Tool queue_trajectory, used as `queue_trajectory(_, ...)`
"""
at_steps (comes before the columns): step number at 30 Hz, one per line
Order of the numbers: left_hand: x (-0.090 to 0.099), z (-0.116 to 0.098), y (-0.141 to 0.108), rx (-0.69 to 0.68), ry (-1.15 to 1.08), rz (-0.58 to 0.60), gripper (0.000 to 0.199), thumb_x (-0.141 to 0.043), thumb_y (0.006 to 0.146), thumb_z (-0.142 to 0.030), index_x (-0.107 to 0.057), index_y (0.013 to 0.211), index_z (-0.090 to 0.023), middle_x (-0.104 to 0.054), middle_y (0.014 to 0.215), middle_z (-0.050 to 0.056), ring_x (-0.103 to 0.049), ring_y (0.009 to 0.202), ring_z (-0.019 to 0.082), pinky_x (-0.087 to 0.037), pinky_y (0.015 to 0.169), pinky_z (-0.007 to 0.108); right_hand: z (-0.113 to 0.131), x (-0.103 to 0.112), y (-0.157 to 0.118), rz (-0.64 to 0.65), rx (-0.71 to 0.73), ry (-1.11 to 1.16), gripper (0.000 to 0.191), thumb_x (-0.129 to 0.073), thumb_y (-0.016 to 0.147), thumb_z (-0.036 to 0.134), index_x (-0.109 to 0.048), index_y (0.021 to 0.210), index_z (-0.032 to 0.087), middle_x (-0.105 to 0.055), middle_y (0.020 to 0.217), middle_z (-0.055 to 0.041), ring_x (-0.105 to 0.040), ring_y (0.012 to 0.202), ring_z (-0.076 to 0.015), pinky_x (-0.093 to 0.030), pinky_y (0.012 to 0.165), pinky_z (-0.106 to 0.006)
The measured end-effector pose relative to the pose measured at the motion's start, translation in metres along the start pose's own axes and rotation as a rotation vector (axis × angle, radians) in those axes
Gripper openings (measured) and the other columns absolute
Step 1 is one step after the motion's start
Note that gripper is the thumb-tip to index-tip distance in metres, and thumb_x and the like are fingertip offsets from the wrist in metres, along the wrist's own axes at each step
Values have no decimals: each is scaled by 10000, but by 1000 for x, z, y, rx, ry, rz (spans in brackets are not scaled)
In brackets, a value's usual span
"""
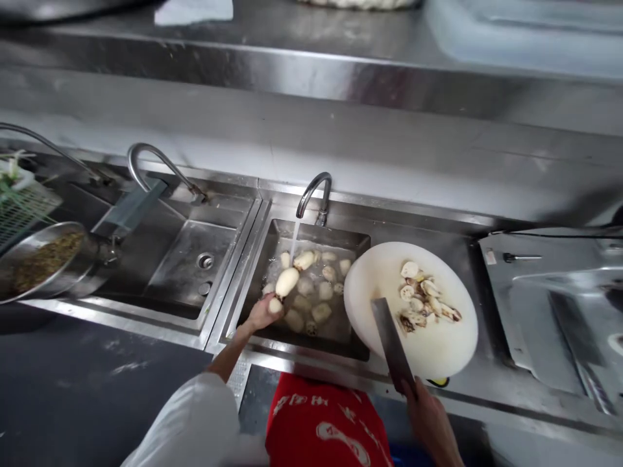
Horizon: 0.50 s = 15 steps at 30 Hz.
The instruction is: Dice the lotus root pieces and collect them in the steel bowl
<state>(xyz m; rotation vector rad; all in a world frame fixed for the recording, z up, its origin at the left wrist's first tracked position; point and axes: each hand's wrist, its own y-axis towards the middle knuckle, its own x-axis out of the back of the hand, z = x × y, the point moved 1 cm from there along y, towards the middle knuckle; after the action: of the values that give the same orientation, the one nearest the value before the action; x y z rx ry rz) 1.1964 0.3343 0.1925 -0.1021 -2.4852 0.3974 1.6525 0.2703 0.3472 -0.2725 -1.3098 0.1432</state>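
- Left hand (263,311) grips a lotus root (287,283) by the sink's (348,240) near left corner.
- Right hand (422,401) grips a cleaver (390,337), blade over the board's (450,272) near left edge.

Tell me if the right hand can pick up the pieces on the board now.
Probably not bare-handed: the right hand grips the knife, though nothing covers the pieces.

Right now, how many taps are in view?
3: a running tap over the sink of vegetables, a second tap at the next sink leftward, a third tap cut off by the left edge. More may be hidden.
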Motion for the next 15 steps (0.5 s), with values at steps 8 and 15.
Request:
queue_trajectory(8,34,-69,-49,-363,572,-83,575,-599,684,-234,-543,1252,-300,-533,1309,59,-525,1148,311,-443,980,451,-21,-9,32,65,41,-122,304,-332,995,303,-577,1018,123,-702,818,-132,-680,774,-246,-397,649,-294)
queue_trajectory(15,1,-128,-33,-553,757,98,560,-598,710,-177,-564,1264,-249,-535,1310,101,-486,1148,325,-414,944,461,-16,36,26,51,2,-154,284,-334,1013,331,-534,1052,133,-685,774,-120,-663,723,-220,-336,624,-273)
